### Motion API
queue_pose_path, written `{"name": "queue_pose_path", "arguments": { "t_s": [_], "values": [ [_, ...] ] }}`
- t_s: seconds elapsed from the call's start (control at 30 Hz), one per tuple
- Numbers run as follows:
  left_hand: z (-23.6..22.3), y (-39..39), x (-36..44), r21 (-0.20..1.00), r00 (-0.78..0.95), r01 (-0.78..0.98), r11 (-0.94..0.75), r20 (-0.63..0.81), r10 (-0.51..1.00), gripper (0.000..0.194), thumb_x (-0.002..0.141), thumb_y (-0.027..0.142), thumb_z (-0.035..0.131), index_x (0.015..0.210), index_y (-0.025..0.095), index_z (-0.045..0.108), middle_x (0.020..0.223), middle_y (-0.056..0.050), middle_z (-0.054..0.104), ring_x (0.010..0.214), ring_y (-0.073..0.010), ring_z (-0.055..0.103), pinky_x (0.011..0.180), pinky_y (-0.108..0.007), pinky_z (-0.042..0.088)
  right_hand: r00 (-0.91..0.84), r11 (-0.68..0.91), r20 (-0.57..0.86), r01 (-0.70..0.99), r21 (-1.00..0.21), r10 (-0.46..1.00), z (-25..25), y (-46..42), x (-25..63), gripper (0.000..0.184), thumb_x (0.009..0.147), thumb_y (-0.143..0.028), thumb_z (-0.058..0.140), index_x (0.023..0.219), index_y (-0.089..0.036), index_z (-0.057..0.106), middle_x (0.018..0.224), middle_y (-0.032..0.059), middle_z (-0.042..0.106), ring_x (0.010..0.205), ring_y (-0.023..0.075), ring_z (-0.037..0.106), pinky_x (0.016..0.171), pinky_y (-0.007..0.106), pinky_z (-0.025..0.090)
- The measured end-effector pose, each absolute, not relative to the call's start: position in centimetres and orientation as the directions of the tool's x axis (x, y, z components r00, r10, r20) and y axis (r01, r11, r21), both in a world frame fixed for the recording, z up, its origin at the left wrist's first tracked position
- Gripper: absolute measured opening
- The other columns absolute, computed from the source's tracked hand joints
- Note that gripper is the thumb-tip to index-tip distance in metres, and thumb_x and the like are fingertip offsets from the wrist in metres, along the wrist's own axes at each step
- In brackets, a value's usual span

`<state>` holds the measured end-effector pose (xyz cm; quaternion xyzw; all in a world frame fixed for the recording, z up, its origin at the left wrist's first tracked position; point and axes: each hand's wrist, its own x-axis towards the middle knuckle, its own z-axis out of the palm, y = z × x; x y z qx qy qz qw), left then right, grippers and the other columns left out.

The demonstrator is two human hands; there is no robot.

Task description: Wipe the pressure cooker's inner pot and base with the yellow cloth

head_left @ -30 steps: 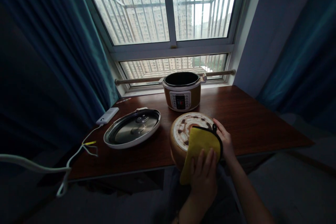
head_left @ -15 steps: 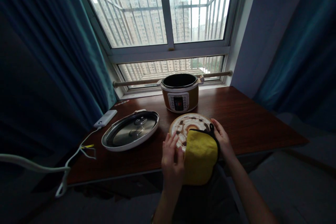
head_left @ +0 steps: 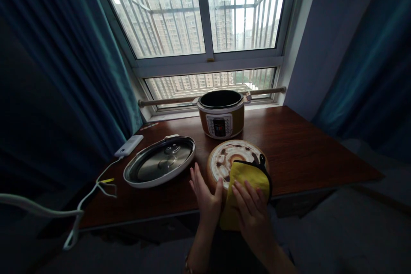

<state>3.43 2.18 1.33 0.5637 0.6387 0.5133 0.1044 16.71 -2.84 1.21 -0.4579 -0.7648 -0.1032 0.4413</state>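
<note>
Since half a second ago: right hand (head_left: pixel 249 205) off the pot's 3 o'clock rim and onto the cloth; left hand (head_left: pixel 207 195) lifted off the stained face to the 7–8 o'clock side; cooker and lid unmoved.

Around the upturned pot (head_left: pixel 237 158), stained base up at the near edge of the desk (head_left: pixel 308 145), what supports it hidden: cooker (head_left: pixel 221 117) close by at 11–12, mouth up; lid (head_left: pixel 160 165) at 9, underside up, near the left hand; white device (head_left: pixel 129 145) farther out at 9–10. Yellow cloth (head_left: pixel 250 175) draped over the pot's 5 o'clock side, hanging down. Left hand wide open, thumb spread, grasping nothing; contact with the pot wall unclear. Right hand flattened on the cloth, fingers nearly straight, pressing rather than gripping.
</note>
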Motion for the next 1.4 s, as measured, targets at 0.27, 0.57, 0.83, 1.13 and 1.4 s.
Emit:
{"name": "queue_pose_path", "arguments": {
  "t_s": [0.27,0.57,0.83,1.13,1.4],
  "values": [
    [0.4,2.4,2.9,0.807,-0.280,0.566,-0.171,0.382,0.881,0.059,0.084,0.039,0.044,0.136,0.015,0.027,0.143,-0.014,0.030,0.138,-0.0245,0.009,0.109,-0.050,0.001,-0.268,0.593,0.749,0.779,-0.201,0.606,-0.1,-1.9,19.4,0.044,0.084,-0.007,0.042,0.127,-0.018,0.046,0.124,0.0030,0.056,0.126,0.0194,0.038,0.109,0.039,0.020],
    [0.2,2.4,3.0,0.797,-0.283,0.570,-0.200,0.419,0.863,0.057,0.084,0.039,0.044,0.136,0.019,0.028,0.143,-0.012,0.032,0.136,-0.0263,0.015,0.108,-0.054,0.002,0.005,0.470,0.601,0.618,-0.630,0.799,1.6,2.2,24.0,0.027,0.090,-0.021,0.038,0.109,-0.022,0.056,0.120,0.0041,0.057,0.123,0.0184,0.042,0.104,0.042,0.033],
    [0.1,2.3,2.9,0.809,-0.272,0.553,-0.198,0.400,0.875,0.057,0.085,0.039,0.044,0.137,0.022,0.026,0.144,-0.010,0.031,0.136,-0.0254,0.018,0.108,-0.053,0.003,-0.107,0.400,0.423,0.588,-0.703,0.900,3.7,6.8,25.6,0.032,0.089,-0.030,0.040,0.113,-0.022,0.059,0.126,0.0038,0.055,0.125,0.0177,0.041,0.107,0.040,0.031],
    [0.2,2.4,3.0,0.801,-0.278,0.567,-0.191,0.405,0.871,0.057,0.085,0.039,0.043,0.137,0.023,0.025,0.144,-0.011,0.032,0.135,-0.0261,0.021,0.108,-0.054,0.006,-0.483,0.594,0.363,0.734,-0.328,0.797,6.7,12.8,21.8,0.037,0.088,-0.016,0.039,0.120,-0.016,0.057,0.128,0.0071,0.052,0.125,0.0212,0.040,0.104,0.039,0.035],
    [-0.3,2.5,3.2,0.751,-0.290,0.637,-0.174,0.443,0.849,0.054,0.087,0.039,0.040,0.136,0.021,0.027,0.143,-0.011,0.034,0.135,-0.0244,0.022,0.108,-0.052,0.005,-0.770,0.846,0.355,0.510,-0.158,0.531,6.9,10.3,16.1,0.046,0.089,-0.031,0.044,0.132,-0.015,0.043,0.136,0.0091,0.044,0.131,0.0229,0.030,0.105,0.042,0.032]
  ]
}}
